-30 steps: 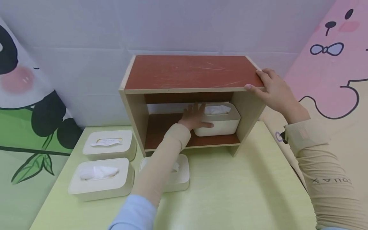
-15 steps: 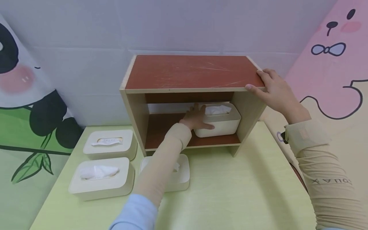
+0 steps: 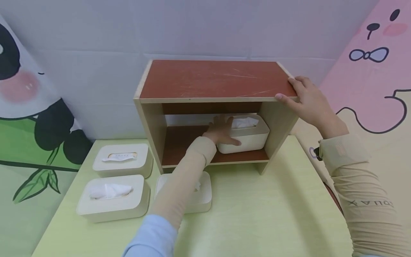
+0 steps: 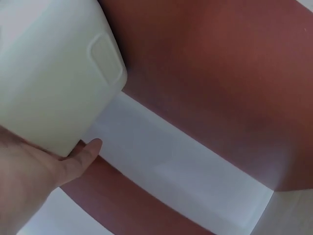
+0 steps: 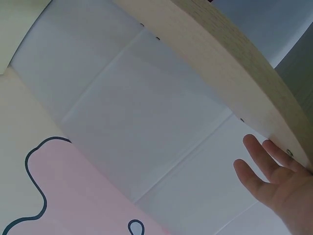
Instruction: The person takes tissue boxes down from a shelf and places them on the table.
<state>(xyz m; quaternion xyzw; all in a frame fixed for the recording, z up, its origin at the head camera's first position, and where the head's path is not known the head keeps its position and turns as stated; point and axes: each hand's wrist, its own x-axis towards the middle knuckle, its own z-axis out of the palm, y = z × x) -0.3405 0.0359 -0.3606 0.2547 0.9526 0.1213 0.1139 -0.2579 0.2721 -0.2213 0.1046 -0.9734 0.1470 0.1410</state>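
In the head view, a white tissue box (image 3: 247,137) stands at the right end inside a small wooden shelf (image 3: 218,80) with a reddish-brown top. Against the box's left end presses my left hand (image 3: 221,132), fingers spread, thumb along the front. The left wrist view has the box (image 4: 58,73) close up, with a straight finger of that hand (image 4: 44,171) at its lower corner. My right hand (image 3: 308,103) rests on the shelf's top right front corner; in the right wrist view several extended fingers (image 5: 259,156) lie beside the outer side panel (image 5: 220,58).
Two more tissue boxes, a far one (image 3: 123,159) and a nearer one (image 3: 112,198), sit left of the shelf on the pale table (image 3: 257,221). Another tissue box (image 3: 202,194) lies before the shelf, partly hidden by my left forearm. A white cloth wall (image 3: 208,28) is behind.
My left hand has edged slightly to the right against the tissue box. My right hand stays on the shelf's corner, and the other boxes keep their places.
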